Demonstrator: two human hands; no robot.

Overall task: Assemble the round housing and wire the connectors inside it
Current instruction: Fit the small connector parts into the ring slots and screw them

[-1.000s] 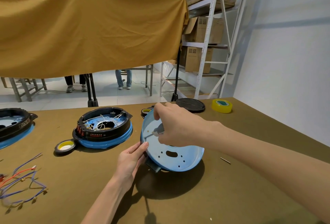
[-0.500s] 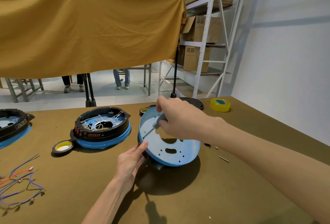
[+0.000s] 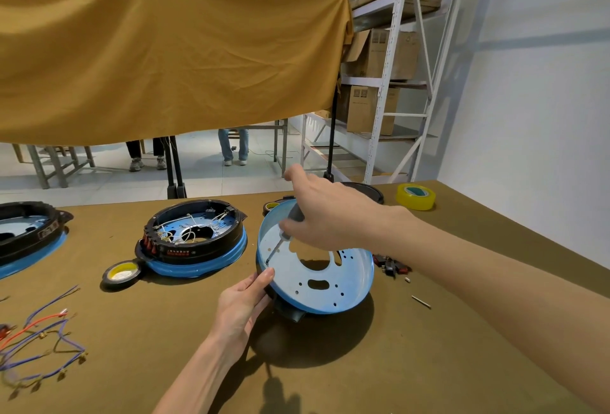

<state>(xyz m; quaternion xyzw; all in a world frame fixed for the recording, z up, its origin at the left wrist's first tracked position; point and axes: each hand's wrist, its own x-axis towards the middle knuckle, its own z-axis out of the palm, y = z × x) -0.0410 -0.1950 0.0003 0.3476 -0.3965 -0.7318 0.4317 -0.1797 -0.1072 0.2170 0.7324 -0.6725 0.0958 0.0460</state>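
Note:
A round blue housing plate with a black part under it stands tilted at the table's middle, its inner face toward me. My left hand holds its left rim, thumb on the blue edge. My right hand grips a grey screwdriver whose tip touches the plate near its left rim. A second housing, black ring on blue base with white wires inside, sits to the left. Loose purple and red wires with connectors lie at the front left.
A third housing sits at the left edge. A black-and-yellow tape roll lies by the second housing; a yellow tape roll stands at the back right. Small black parts and a screw lie right of the plate. An ochre cloth hangs behind.
My right hand has lifted and steepened the screwdriver, its tip staying near the plate's left rim. My left hand keeps its hold on the rim.

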